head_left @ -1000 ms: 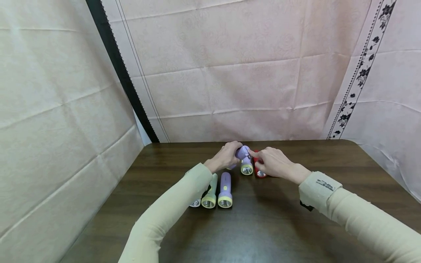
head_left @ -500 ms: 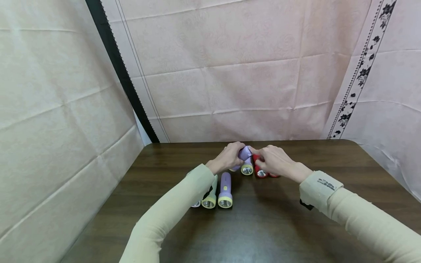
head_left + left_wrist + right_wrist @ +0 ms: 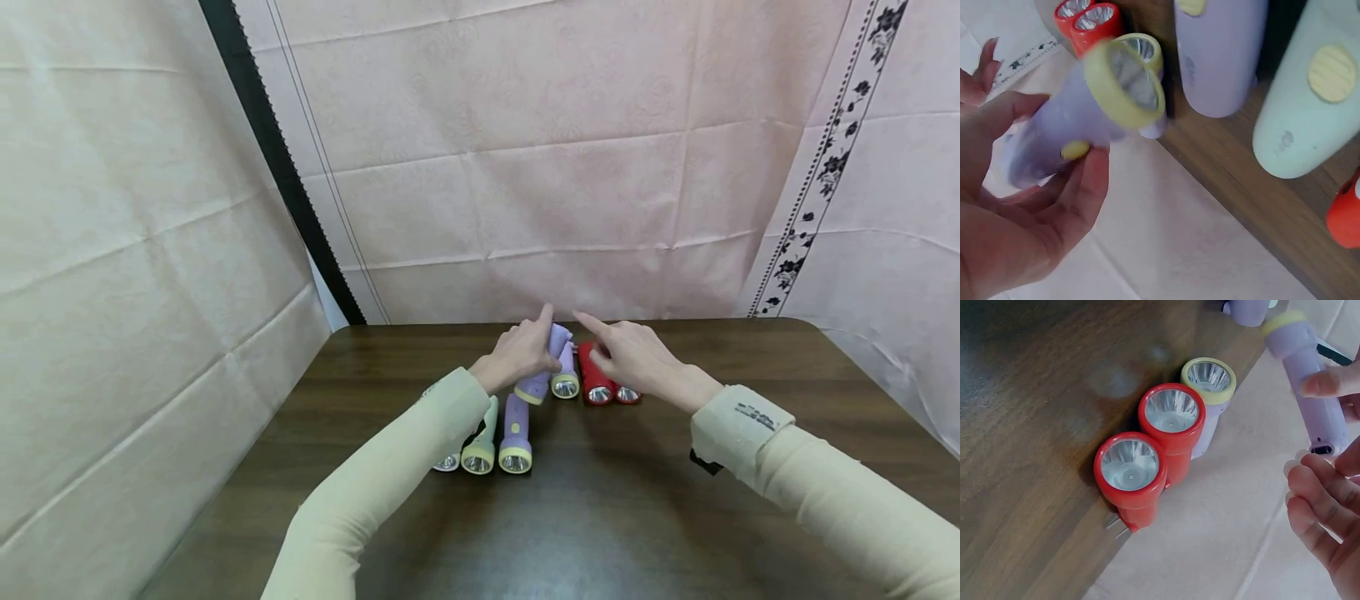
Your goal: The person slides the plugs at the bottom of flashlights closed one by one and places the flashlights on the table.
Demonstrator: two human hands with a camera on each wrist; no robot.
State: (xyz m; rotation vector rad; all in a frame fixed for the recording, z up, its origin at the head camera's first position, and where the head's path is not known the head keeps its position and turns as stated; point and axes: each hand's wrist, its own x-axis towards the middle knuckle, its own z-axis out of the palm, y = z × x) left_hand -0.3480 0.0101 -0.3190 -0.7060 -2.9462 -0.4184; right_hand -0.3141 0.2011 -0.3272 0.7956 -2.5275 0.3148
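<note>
Between thumb and fingers my left hand (image 3: pixel 517 354) holds a purple flashlight (image 3: pixel 1054 134) with a yellow rim and yellow switch. Its lens end points down toward me in the head view, its tail up and away. My right hand (image 3: pixel 637 358) is beside the tail, index finger extended, holding nothing. In the right wrist view its fingertips (image 3: pixel 1300 478) are right by the dark slot (image 3: pixel 1321 450) in the tail. Under the hands another purple flashlight (image 3: pixel 1207 428) lies beside two red flashlights (image 3: pixel 1175 434); metal prongs stick out of one red tail.
A nearer row on the brown table (image 3: pixel 637 517) holds a purple flashlight (image 3: pixel 515 429), a mint green flashlight (image 3: pixel 480 450) and one with a pale rim (image 3: pixel 447 463), partly hidden by my left sleeve. Pale cloth (image 3: pixel 562 192) hangs behind the table's far edge.
The right fingers have come away from the held purple flashlight, their index now pointing up. The left hand has tilted it so its lens end shows lower left. More of the red flashlights shows.
</note>
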